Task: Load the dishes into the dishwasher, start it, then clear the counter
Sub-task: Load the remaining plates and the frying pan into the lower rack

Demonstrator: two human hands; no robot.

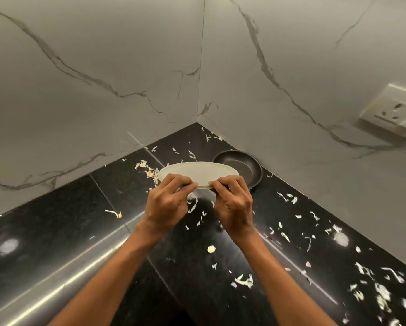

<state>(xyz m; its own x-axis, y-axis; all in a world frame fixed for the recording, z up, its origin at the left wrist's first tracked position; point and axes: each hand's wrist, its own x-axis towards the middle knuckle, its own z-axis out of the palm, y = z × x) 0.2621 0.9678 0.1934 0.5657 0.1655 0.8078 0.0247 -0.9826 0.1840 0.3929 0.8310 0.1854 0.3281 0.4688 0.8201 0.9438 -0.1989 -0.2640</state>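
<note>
Two marble-veined walls (103, 67) meet in a corner at the top centre of the frame, with a white socket (394, 111) at the right edge. Below them a black polished surface (56, 231) fills the lower half, littered with pale vegetable scraps (244, 281), thickest toward the lower right.

Just above the middle of the frame a pale plate (197, 171) is held nearly level over the surface, close to the corner. Behind it to the right a dark pan (242, 167) sits on the surface against the wall, partly hidden by the plate.

The left hand (166, 205) and right hand (234, 203) both pinch the plate's near rim, side by side, fingers curled on top and clamped on the edge; the thumbs below are hidden.

The step in hand looks like collecting dishes for the dishwasher; the plate seems lifted clear of the surface, though whether its far edge touches anything cannot be told. The dishwasher is not in view. The next move likely calls for keeping the plate level, carrying it away from the corner, then returning for the pan; the scraps remain to be cleared.
</note>
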